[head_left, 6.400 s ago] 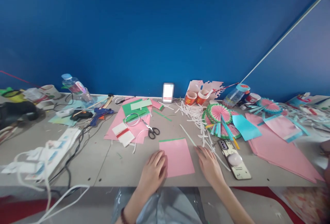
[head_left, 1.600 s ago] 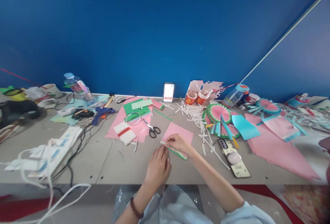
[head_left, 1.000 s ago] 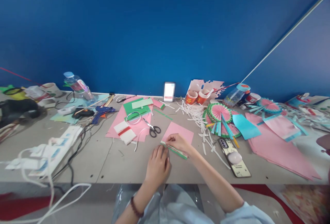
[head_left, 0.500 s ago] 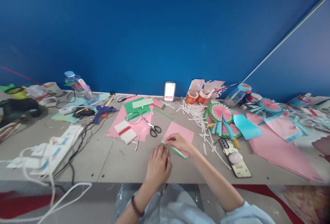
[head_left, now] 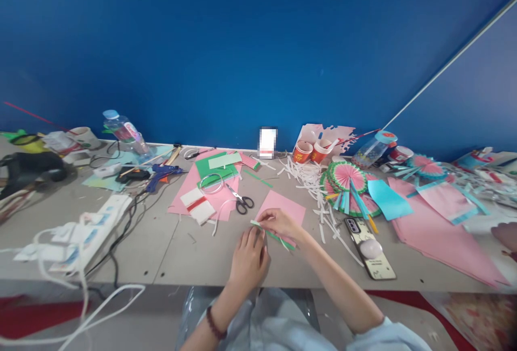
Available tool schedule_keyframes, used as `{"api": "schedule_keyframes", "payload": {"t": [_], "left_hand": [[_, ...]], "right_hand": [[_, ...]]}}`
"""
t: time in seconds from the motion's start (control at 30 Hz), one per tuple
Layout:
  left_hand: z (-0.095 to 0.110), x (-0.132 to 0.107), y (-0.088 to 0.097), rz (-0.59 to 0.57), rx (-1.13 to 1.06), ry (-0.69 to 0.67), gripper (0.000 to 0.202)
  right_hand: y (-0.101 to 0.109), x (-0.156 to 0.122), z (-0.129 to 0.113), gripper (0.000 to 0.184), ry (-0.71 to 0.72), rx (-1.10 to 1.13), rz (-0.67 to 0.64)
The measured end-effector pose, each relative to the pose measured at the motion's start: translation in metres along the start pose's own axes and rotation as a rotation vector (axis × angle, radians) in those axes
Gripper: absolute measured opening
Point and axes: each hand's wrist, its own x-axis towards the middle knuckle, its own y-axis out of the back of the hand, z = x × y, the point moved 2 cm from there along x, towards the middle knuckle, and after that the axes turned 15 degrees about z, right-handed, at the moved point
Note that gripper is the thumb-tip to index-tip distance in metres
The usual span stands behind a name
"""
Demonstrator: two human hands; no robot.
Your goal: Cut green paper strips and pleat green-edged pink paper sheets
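A grey desk (head_left: 169, 246) is running along a blue wall (head_left: 202, 49), a seam crossing it left of the hands. At far left, a power strip (head_left: 104, 216) is lying aslant, its cables dropping past the front edge. Farther back, a bottle (head_left: 127, 133) is leaning, and a glue gun (head_left: 160, 175) is lying nearer the middle. Green paper (head_left: 204, 167) is covering part of a pink card (head_left: 181, 189); scissors (head_left: 242, 203) are lying at its right side, beyond the left hand (head_left: 248, 259). That hand is resting palm down on the desk, fingers stretched out close together. The right hand (head_left: 281, 225) is pinching the green near edge of the pink sheet (head_left: 288, 205), which is lying before the person; the hand is hiding part of it. Rightward, scraps (head_left: 301, 170) are crowding, cups (head_left: 302, 152) are standing, fans (head_left: 347, 178) are overlapping, and a phone (head_left: 382, 267) is lying nearer.
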Motion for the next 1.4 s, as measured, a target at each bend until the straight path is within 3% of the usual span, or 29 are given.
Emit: {"api": "schedule_keyframes", "payload": {"t": [0.2,0.4,0.57,0.97,1.13,1.4], "left_hand": [[0.001,0.001,0.002,-0.009,0.013,-0.007,0.04],[0.003,0.003,0.004,-0.004,0.016,-0.008,0.039],[0.002,0.002,0.003,-0.012,0.018,0.002,0.04],[0.002,0.001,0.002,-0.003,0.006,0.011,0.04],[0.002,0.003,0.003,-0.01,0.006,0.01,0.04],[0.003,0.003,0.004,0.004,0.005,0.015,0.04]], "right_hand": [[-0.005,0.003,0.007,0.012,0.009,0.008,0.11],[-0.006,0.004,0.015,0.012,0.002,0.0,0.134],[-0.004,0.006,0.02,0.012,0.067,-0.076,0.199],[-0.008,0.006,0.015,0.015,0.045,0.078,0.109],[-0.007,0.005,0.017,0.017,-0.023,0.057,0.121],[-0.01,0.008,0.022,0.019,0.006,-0.001,0.146]]}}
